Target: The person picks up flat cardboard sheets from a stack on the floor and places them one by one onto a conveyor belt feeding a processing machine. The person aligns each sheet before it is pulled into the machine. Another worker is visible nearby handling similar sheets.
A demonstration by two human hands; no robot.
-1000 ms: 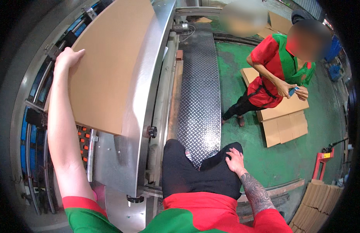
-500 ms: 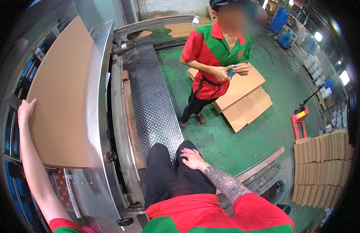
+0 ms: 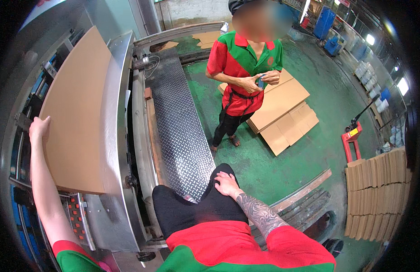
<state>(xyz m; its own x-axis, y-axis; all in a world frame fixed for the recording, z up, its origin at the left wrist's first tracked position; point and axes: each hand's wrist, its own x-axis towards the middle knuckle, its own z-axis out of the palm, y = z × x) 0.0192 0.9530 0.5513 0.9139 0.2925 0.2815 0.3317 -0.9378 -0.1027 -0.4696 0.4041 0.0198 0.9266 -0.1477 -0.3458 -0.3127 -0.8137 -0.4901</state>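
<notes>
A tall stack of brown cardboard sheets (image 3: 78, 113) leans on the metal machine at my left. My left hand (image 3: 40, 128) grips its outer left edge, thumb on the near face; the other fingers are partly hidden. My right hand (image 3: 226, 183) rests open on my right thigh, fingers spread, holding nothing. Across from me stands a co-worker (image 3: 246, 68) in a red and green shirt, both hands together round a small blue object (image 3: 261, 82) that I cannot make out.
A diamond-plate walkway (image 3: 178, 122) runs beside the steel machine side (image 3: 117, 149). Flat cardboard (image 3: 282, 104) lies stacked on the green floor behind the co-worker. To the right are a red pallet jack (image 3: 351, 143) and bundled cardboard (image 3: 377, 195). Metal rails (image 3: 300, 199) lie near my right arm.
My view has shifted slightly, and my knees have spread apart. The co-worker appears a little further left, hands still together. My left hand stays at the cardboard edge, my right on my thigh.
</notes>
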